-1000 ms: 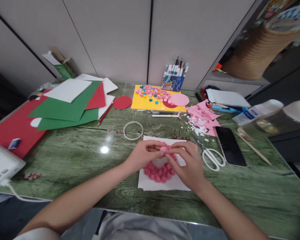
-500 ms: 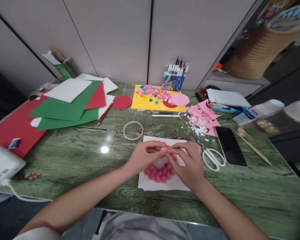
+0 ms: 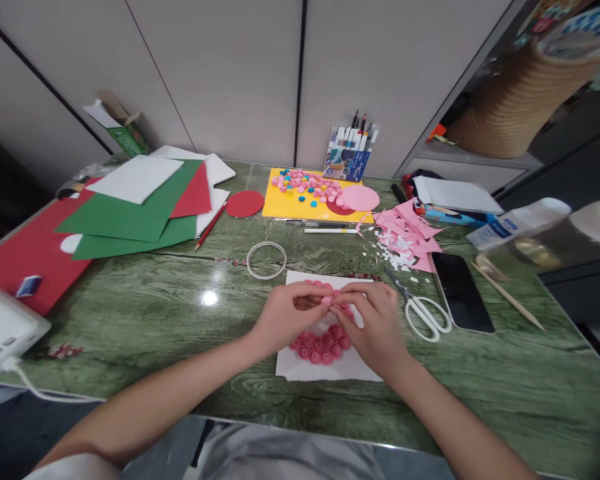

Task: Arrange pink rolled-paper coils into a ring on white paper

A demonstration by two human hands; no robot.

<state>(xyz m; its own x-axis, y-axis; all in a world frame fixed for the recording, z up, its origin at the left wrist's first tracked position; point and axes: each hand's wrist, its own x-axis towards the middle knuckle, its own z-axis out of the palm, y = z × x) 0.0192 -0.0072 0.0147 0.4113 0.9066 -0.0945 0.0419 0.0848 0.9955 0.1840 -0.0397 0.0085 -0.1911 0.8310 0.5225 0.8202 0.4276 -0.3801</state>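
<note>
Between the fingertips of my left hand (image 3: 289, 312) and my right hand (image 3: 373, 323) is a small pink paper piece (image 3: 327, 302), pinched by both. The fingers hide much of it, so its exact shape is unclear. Beneath my hands, a ring of pink rolled-paper flowers (image 3: 317, 350) lies on a white sheet (image 3: 300, 371); my fingers cover part of the ring. White-handled scissors (image 3: 423, 313) rest on the table just right of my right hand. A roll of tape (image 3: 267, 261) lies beyond my left hand.
At the back, a yellow sheet (image 3: 275, 207) holds many small pink, blue and yellow pieces. Pink paper scraps (image 3: 410, 227) and a phone (image 3: 461, 293) lie to the right. Green card (image 3: 125, 217) and red card (image 3: 15, 267) are on the left, near a white charger (image 3: 10, 330).
My fingers have shifted slightly around the small pink piece, the right fingertips moving a little closer over it. Everything else on the table stays where it was.
</note>
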